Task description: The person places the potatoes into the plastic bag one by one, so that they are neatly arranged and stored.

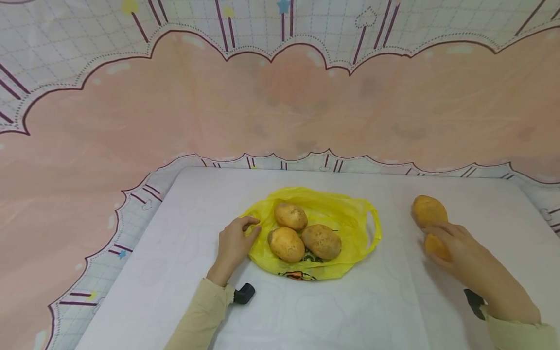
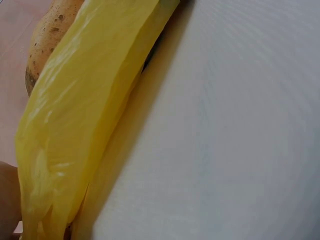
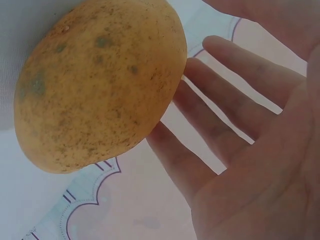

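A yellow plastic bag (image 1: pixel 350 260) lies spread on the white table, with three potatoes (image 1: pixel 323 241) resting on it. At its left edge my left hand (image 1: pixel 234 245) pinches the plastic between thumb and fingers; the left wrist view shows the bag (image 2: pixel 75 115) bunched towards that hand (image 2: pixel 9 200). To the right of the bag, two more potatoes sit close together, one farther back (image 1: pixel 428 210) and one nearer (image 1: pixel 437 247). My right hand (image 1: pixel 472 260) is at the nearer one. In the right wrist view that hand (image 3: pixel 260 175) has its fingers extended, tips against a potato (image 3: pixel 100 85).
The white table (image 1: pixel 144 291) reaches back to a hanging cloth (image 1: pixel 280 112) with a pink pattern. One loop handle of the bag (image 1: pixel 376 228) points right, towards the two separate potatoes. Black straps (image 1: pixel 245 293) are at both wrists.
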`<act>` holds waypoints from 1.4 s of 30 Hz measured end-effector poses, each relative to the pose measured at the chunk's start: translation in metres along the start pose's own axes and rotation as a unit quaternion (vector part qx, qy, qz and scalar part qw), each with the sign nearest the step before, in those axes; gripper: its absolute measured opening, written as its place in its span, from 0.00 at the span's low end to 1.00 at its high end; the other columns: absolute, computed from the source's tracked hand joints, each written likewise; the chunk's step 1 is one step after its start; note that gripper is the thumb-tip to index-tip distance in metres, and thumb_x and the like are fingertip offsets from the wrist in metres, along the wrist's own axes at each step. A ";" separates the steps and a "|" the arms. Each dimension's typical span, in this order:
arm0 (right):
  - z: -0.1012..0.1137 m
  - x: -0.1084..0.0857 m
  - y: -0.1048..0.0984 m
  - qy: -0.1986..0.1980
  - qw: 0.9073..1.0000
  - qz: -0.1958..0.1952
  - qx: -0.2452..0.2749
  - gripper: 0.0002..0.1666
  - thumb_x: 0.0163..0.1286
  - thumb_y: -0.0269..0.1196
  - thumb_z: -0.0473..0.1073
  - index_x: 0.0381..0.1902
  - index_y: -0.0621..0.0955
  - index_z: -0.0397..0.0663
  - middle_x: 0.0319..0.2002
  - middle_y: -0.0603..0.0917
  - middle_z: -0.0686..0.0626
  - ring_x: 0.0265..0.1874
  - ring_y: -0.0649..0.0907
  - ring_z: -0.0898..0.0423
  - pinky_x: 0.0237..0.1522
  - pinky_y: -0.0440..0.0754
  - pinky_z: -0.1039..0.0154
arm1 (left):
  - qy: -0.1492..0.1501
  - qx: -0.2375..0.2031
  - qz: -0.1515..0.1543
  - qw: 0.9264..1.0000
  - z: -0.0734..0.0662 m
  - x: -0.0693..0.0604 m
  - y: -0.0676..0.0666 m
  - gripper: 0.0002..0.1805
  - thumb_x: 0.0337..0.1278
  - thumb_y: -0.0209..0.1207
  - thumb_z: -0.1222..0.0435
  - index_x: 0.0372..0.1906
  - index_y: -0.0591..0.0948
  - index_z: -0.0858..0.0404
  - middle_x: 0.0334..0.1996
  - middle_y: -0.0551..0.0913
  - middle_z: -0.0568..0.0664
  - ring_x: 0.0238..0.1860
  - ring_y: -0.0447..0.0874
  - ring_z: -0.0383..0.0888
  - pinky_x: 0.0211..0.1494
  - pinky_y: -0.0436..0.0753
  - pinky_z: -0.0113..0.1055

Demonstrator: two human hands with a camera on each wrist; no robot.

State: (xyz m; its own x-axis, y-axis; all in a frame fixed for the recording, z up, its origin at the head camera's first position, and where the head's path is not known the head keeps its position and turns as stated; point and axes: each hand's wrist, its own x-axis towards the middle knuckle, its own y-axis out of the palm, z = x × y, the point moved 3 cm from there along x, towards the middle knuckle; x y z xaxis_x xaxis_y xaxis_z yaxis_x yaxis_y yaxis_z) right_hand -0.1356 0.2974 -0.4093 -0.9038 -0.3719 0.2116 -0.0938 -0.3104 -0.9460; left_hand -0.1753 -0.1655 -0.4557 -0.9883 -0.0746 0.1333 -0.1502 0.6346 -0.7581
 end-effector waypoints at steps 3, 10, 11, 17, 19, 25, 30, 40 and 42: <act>-0.001 0.000 0.000 0.007 1.000 0.012 -0.002 0.28 0.51 0.75 0.35 0.51 0.79 0.32 0.54 0.76 0.30 0.53 0.73 0.33 0.51 0.73 0.31 | -0.001 -0.001 0.001 1.000 0.000 0.000 0.001 0.13 0.61 0.66 0.61 0.48 0.86 0.61 0.51 0.86 0.56 0.51 0.84 0.55 0.61 0.71 0.59; -0.003 -0.001 0.000 0.008 1.000 0.005 0.006 0.28 0.50 0.76 0.33 0.49 0.80 0.31 0.51 0.77 0.29 0.51 0.74 0.33 0.51 0.74 0.32 | 0.003 0.003 -0.001 1.000 0.000 0.000 0.001 0.12 0.61 0.66 0.61 0.47 0.86 0.61 0.50 0.86 0.56 0.50 0.84 0.55 0.60 0.73 0.58; -0.003 -0.001 0.001 0.007 1.000 0.003 0.007 0.28 0.50 0.76 0.33 0.49 0.80 0.30 0.50 0.77 0.29 0.51 0.74 0.33 0.51 0.74 0.32 | 0.004 0.005 -0.002 1.000 0.000 0.000 0.001 0.12 0.61 0.66 0.61 0.47 0.86 0.60 0.50 0.86 0.56 0.50 0.84 0.55 0.59 0.73 0.57; -0.003 -0.001 -0.001 0.005 1.000 -0.005 0.004 0.28 0.49 0.77 0.35 0.48 0.81 0.30 0.48 0.79 0.30 0.49 0.76 0.34 0.49 0.75 0.33 | 0.007 0.011 -0.005 1.000 0.000 -0.001 -0.001 0.12 0.61 0.65 0.60 0.47 0.86 0.60 0.51 0.86 0.55 0.50 0.84 0.55 0.57 0.75 0.55; -0.003 -0.001 -0.001 0.004 1.000 -0.008 0.003 0.28 0.49 0.77 0.35 0.47 0.81 0.30 0.48 0.79 0.30 0.49 0.76 0.34 0.49 0.75 0.33 | 0.007 0.011 -0.006 1.000 0.000 -0.001 -0.002 0.12 0.61 0.65 0.60 0.47 0.87 0.60 0.51 0.86 0.55 0.50 0.84 0.55 0.57 0.76 0.55; -0.004 0.000 -0.002 0.018 1.000 0.003 -0.004 0.28 0.50 0.77 0.36 0.48 0.81 0.31 0.49 0.78 0.30 0.50 0.75 0.34 0.50 0.75 0.32 | 0.007 0.010 -0.006 1.000 0.000 0.000 -0.002 0.12 0.61 0.65 0.61 0.47 0.86 0.60 0.51 0.86 0.55 0.50 0.84 0.54 0.58 0.76 0.55; -0.005 0.000 -0.002 0.021 1.000 0.006 -0.002 0.27 0.50 0.77 0.34 0.48 0.81 0.30 0.49 0.78 0.29 0.49 0.75 0.32 0.50 0.75 0.32 | 0.005 0.011 -0.004 1.000 0.000 0.000 -0.001 0.12 0.61 0.65 0.61 0.47 0.86 0.60 0.50 0.86 0.55 0.50 0.84 0.54 0.58 0.75 0.55; -0.011 -0.002 -0.001 0.045 0.999 0.025 -0.004 0.30 0.51 0.76 0.35 0.50 0.78 0.29 0.51 0.76 0.27 0.50 0.73 0.30 0.51 0.72 0.28 | 0.001 0.014 0.001 1.000 0.000 0.000 0.000 0.12 0.61 0.65 0.60 0.47 0.87 0.59 0.51 0.86 0.55 0.50 0.84 0.54 0.58 0.75 0.55; -0.012 -0.003 -0.001 0.053 0.998 0.031 -0.006 0.31 0.52 0.75 0.37 0.52 0.77 0.29 0.51 0.76 0.28 0.50 0.73 0.30 0.51 0.72 0.28 | 0.001 0.014 0.001 1.000 0.000 0.001 0.001 0.12 0.61 0.65 0.60 0.47 0.87 0.59 0.51 0.86 0.55 0.50 0.84 0.54 0.58 0.75 0.56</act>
State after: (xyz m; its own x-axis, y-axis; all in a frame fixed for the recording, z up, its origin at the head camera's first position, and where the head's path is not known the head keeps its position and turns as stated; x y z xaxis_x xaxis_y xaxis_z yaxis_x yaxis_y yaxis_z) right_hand -0.1380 0.3092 -0.4120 -0.9468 -0.2961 0.1258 -0.0402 -0.2792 -0.9594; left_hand -0.1760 -0.1652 -0.4561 -0.9884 -0.0716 0.1338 -0.1495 0.6132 -0.7757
